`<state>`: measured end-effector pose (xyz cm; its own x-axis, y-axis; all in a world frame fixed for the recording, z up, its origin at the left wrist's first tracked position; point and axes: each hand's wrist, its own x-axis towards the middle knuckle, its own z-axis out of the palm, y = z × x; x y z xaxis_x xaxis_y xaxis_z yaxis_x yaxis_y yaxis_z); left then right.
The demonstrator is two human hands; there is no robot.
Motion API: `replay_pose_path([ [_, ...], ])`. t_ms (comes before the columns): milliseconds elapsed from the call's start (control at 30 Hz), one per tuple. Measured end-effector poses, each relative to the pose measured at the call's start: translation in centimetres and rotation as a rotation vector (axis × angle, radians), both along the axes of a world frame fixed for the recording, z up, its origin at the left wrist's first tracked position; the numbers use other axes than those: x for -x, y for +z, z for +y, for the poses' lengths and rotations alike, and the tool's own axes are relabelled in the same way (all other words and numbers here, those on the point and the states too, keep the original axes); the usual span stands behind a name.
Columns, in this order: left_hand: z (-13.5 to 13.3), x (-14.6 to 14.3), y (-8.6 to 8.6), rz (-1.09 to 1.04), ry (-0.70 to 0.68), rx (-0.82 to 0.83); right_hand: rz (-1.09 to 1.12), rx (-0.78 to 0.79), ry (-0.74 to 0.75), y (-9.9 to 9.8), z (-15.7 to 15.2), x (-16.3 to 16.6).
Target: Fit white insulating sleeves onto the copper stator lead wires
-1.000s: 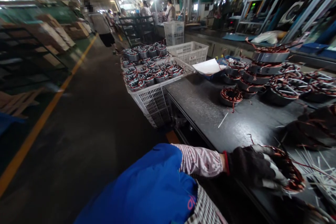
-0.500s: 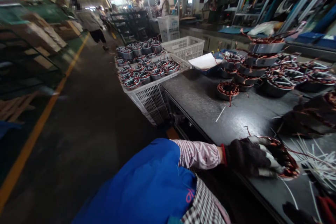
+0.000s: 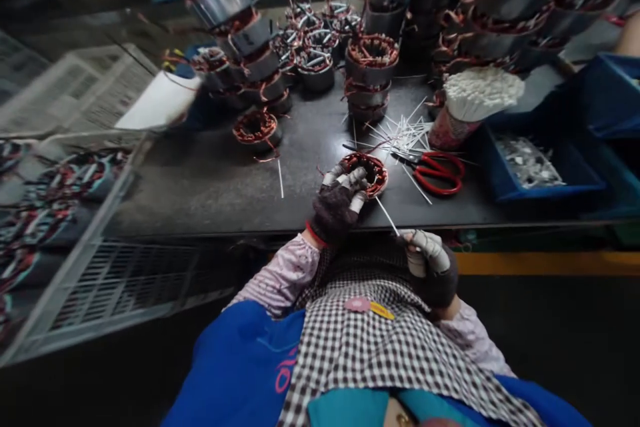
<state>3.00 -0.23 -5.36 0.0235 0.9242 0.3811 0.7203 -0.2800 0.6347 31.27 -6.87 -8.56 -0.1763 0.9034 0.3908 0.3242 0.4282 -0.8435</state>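
Note:
A motor stator (image 3: pixel 379 175) with copper windings lies near the table's front edge. My left hand (image 3: pixel 336 208), in a dark glove with taped fingertips, grips its left side, fingers over the rim and into the ring. My right hand (image 3: pixel 431 263), gloved and taped the same way, is just off the table edge, thumb and finger pinched on a thin white tube (image 3: pixel 387 217). The tube's far end reaches the stator's front rim; whether it is attached to a wire cannot be made out. Red-handled scissors (image 3: pixel 440 173) lie to the right of the stator.
Loose white tubes (image 3: pixel 407 137) lie behind the scissors, beside a cup (image 3: pixel 450 130) packed with more. Blue bins (image 3: pixel 550 193) stand at right. Stacked stators (image 3: pixel 373 70) line the back; a single stator (image 3: pixel 256 130) sits left. A white crate (image 3: pixel 120 280) adjoins the table's left end.
The view has swung from the aisle at left to the table in front. My right hand with the white tube is now in sight. My left hand still grips the stator.

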Motion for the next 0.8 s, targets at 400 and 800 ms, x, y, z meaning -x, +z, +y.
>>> replay_pose_path([
  [400, 0.3, -2.0, 0.0, -0.217, 0.163, 0.06, 0.102, 0.025, 0.142, 2.5, 5.3, 3.6],
  [800, -0.1, -1.4, 1.5, -0.112, 0.061, -0.022, 0.173, 0.329, 0.202, 6.2, 9.0, 5.5],
])
